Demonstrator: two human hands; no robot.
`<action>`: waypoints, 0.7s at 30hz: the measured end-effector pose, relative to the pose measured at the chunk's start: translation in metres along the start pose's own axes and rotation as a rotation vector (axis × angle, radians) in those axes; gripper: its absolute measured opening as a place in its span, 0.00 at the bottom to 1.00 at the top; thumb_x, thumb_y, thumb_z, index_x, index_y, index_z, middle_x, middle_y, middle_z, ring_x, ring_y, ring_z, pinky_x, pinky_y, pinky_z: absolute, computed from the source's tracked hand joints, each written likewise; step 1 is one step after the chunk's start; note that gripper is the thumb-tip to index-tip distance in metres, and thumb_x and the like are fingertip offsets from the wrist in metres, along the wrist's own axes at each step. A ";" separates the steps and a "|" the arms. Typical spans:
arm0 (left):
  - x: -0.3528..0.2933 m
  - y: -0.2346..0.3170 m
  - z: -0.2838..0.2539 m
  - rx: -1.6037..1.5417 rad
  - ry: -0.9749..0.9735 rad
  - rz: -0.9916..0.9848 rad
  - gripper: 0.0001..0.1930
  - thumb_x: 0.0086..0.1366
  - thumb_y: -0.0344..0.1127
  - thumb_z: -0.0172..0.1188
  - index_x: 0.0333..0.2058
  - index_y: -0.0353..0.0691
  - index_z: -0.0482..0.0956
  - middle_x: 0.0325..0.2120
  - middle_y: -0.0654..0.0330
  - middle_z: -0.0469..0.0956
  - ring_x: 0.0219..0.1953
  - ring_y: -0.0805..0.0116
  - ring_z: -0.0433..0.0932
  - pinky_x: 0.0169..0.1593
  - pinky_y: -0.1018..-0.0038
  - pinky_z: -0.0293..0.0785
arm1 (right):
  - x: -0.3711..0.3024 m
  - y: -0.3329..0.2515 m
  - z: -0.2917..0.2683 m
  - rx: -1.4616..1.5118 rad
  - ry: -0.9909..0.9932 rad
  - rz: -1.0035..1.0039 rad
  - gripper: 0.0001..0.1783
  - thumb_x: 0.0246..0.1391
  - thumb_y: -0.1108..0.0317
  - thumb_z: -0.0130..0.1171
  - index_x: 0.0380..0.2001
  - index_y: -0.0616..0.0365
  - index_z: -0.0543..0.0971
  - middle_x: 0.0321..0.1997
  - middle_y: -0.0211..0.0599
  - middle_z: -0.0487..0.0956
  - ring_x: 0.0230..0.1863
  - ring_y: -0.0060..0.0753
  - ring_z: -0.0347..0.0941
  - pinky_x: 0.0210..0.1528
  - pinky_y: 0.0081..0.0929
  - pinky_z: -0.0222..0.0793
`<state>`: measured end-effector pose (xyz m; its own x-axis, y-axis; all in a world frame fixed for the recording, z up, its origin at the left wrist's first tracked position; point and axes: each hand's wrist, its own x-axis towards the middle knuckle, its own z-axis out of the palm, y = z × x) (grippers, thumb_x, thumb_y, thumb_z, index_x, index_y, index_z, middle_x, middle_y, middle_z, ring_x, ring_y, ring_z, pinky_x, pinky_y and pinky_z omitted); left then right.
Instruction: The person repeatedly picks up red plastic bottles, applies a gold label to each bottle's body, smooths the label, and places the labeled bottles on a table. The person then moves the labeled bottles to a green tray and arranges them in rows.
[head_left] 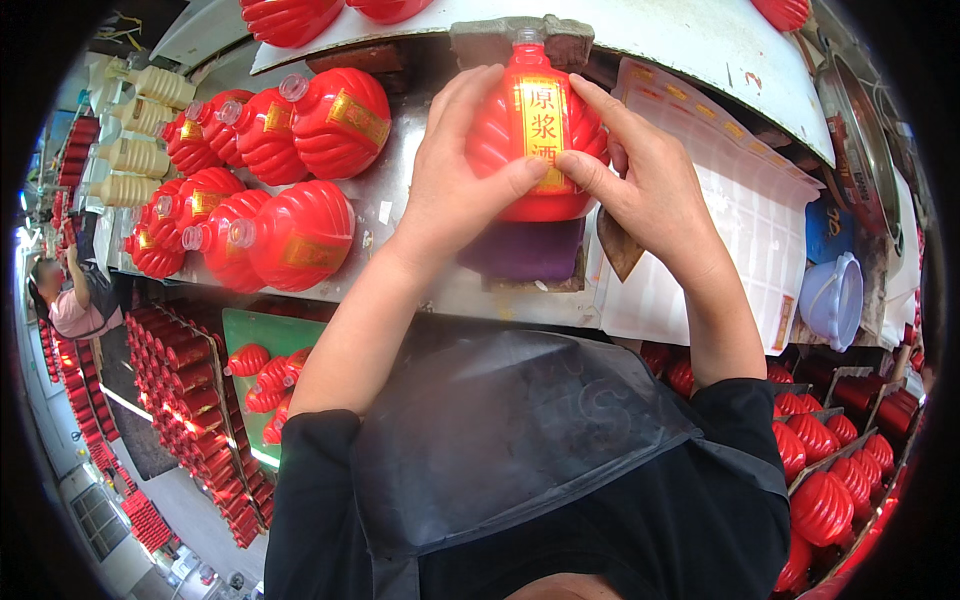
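Red ribbed bottle (530,130) stands upright on a purple pad (525,250) at the middle of the metal surface (400,170), neck up against a grey block (520,40). Bottle's base and flanks are hidden behind both hands; cap only partly visible.

Left hand (455,170): fingers clamped on the bottle's left side, thumb pressing the lower edge of the yellow label (540,120). Right hand (645,180): fingers wrapped on the right side, thumb on the label's lower right corner.

Left of the hands: a cluster of red bottles lying on their sides (260,190), clear of the held one; cream-coloured bottles (140,130) beyond, blurred near the rim. Right: white label sheets (740,210), lower corner cut by the right forearm; a pale plastic bowl (830,300) past them. Dark apron (520,450) blocks the lower centre. More red bottles in crates (830,470) at lower right. Another person (75,300) far left, small.
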<state>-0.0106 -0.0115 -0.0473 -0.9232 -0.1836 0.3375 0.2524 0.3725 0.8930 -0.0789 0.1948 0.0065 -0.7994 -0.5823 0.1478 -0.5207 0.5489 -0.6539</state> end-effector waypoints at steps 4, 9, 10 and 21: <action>0.000 0.003 -0.002 0.027 -0.006 -0.015 0.47 0.54 0.50 0.77 0.67 0.34 0.66 0.66 0.44 0.65 0.70 0.48 0.65 0.71 0.59 0.62 | 0.001 -0.001 -0.004 -0.005 -0.015 0.012 0.37 0.57 0.50 0.65 0.67 0.54 0.74 0.43 0.55 0.84 0.43 0.54 0.83 0.47 0.41 0.76; 0.003 0.009 -0.002 -0.033 -0.001 -0.108 0.51 0.54 0.55 0.77 0.68 0.32 0.64 0.65 0.43 0.66 0.68 0.47 0.67 0.70 0.59 0.64 | 0.016 0.005 -0.015 0.233 -0.033 0.077 0.26 0.62 0.59 0.62 0.63 0.47 0.79 0.33 0.42 0.79 0.32 0.39 0.77 0.41 0.32 0.74; 0.003 0.010 -0.001 -0.046 0.003 -0.131 0.51 0.54 0.55 0.77 0.68 0.32 0.64 0.65 0.43 0.67 0.68 0.47 0.67 0.70 0.59 0.64 | 0.021 0.006 -0.015 0.230 -0.033 -0.015 0.25 0.63 0.60 0.62 0.63 0.46 0.80 0.33 0.41 0.79 0.33 0.39 0.77 0.41 0.32 0.73; 0.003 0.011 0.003 0.035 0.040 -0.097 0.49 0.51 0.48 0.78 0.67 0.33 0.66 0.62 0.43 0.69 0.65 0.46 0.70 0.68 0.58 0.67 | 0.041 0.009 -0.009 0.112 -0.107 -0.153 0.25 0.53 0.65 0.70 0.57 0.47 0.85 0.29 0.33 0.69 0.31 0.31 0.69 0.36 0.29 0.68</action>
<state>-0.0112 -0.0052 -0.0378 -0.9304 -0.2558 0.2623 0.1518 0.3826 0.9114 -0.1188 0.1817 0.0136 -0.6744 -0.7171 0.1761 -0.5919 0.3825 -0.7094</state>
